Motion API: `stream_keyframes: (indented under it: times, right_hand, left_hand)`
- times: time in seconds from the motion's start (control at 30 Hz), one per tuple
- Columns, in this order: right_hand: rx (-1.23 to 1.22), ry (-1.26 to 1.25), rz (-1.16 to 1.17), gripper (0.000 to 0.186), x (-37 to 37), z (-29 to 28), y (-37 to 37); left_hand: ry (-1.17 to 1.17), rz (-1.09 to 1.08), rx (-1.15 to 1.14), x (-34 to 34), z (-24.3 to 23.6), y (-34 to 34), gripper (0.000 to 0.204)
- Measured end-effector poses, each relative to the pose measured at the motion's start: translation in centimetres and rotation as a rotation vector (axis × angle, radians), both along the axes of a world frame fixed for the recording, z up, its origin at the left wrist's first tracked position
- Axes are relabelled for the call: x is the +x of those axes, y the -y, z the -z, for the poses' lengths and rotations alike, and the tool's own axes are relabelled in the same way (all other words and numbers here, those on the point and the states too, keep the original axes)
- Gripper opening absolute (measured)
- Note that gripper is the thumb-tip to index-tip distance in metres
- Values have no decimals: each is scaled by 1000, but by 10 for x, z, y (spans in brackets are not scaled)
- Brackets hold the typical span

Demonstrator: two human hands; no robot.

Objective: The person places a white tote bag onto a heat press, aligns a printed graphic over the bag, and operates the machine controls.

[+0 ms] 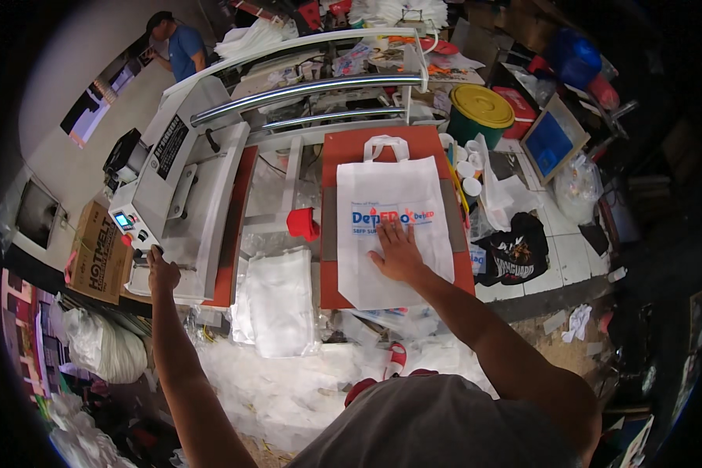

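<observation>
A white tote bag (366,277) with a blue and red print lies flat, handles pointing away, on a red-brown press bed (463,285). My right hand (398,251) rests on its printed area with fingers spread, covering part of the print. At the left, my left hand (163,273) reaches up to the lower front of a grey heat press head (152,191), with a finger at the edge below its knobs. Nothing shows in that hand. The head's control panel (129,228) has a small lit screen and a red button.
Metal guide rails (304,87) cross behind the beds. Plain white bags (277,304) hang between the two stations, below a red cloth (303,225). Right are a green bucket with a yellow lid (482,107), white cups (471,186) and a black bag (516,253). A person (181,51) stands at the far left.
</observation>
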State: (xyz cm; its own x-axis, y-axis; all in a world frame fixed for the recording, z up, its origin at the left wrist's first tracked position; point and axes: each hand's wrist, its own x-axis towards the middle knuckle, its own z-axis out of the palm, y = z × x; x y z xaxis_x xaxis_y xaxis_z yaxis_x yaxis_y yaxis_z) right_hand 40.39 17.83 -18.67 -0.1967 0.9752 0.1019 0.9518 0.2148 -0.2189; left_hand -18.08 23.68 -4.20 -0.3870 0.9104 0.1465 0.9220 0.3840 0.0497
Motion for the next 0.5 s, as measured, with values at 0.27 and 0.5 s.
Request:
stream_keyframes:
  times: [0.27,0.5]
  right_hand:
    - [278,-193,-34,65,7,-36,14]
    - [484,-419,102,32,80,-53,105]
  left_hand:
    - [284,-3,78,-16,10,-1,78]
    - [101,-139,-22,11,-16,6,83]
